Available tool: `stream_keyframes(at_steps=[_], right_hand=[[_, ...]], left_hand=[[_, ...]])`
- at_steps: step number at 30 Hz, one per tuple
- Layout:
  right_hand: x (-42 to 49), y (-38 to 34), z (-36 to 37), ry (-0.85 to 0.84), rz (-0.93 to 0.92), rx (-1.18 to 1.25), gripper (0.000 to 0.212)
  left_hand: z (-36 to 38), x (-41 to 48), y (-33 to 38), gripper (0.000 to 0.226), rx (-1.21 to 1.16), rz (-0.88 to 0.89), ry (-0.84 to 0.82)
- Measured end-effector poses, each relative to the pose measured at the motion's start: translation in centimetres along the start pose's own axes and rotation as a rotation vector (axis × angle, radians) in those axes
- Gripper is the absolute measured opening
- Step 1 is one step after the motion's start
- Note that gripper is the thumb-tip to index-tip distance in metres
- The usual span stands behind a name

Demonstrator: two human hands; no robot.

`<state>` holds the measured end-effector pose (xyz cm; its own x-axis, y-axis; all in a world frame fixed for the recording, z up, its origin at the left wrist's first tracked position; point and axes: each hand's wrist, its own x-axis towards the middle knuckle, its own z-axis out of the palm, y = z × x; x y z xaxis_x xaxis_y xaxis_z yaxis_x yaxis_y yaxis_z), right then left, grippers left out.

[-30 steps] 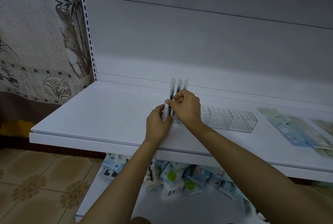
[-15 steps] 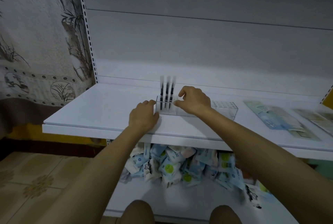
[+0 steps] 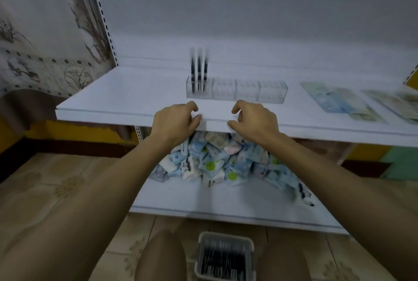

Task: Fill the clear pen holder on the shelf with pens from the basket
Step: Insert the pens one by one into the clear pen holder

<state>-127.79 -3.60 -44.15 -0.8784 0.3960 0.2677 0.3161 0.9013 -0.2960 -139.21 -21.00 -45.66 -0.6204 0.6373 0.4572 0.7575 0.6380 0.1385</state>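
The clear pen holder (image 3: 247, 93) stands on the white shelf (image 3: 126, 100), a long row of small cells. Three black pens (image 3: 199, 70) stand upright in its leftmost section. My left hand (image 3: 175, 120) and my right hand (image 3: 253, 120) hover in front of the shelf's front edge, below the holder, fingers loosely curled, holding nothing. A grey basket (image 3: 225, 256) full of black pens sits on the floor between my knees at the bottom of the view.
Flat printed packets (image 3: 339, 100) lie on the shelf to the right of the holder. A heap of small blue and white packets (image 3: 226, 163) fills the lower shelf. A patterned curtain (image 3: 45, 32) hangs at the left. Tiled floor lies below.
Both hands let go of the pens and holder and drew back to the shelf's front edge. The view tilted down, so the basket on the floor now shows.
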Motion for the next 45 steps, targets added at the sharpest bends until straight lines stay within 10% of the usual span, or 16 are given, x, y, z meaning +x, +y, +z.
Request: stream_keyframes(at_steps=[24,45], right_hand=[[-24.6,13.1,35.8,-0.824,0.532,0.13,0.028],[-25.5,18.3,53.9,-0.857,0.723,0.235,0.044]], left_hand=[[32.3,-26.5,2.5,0.028,-0.212,-0.139,-1.003],[52.4,-31.8,0.9,0.019,-0.274,-0.477,-1.122]])
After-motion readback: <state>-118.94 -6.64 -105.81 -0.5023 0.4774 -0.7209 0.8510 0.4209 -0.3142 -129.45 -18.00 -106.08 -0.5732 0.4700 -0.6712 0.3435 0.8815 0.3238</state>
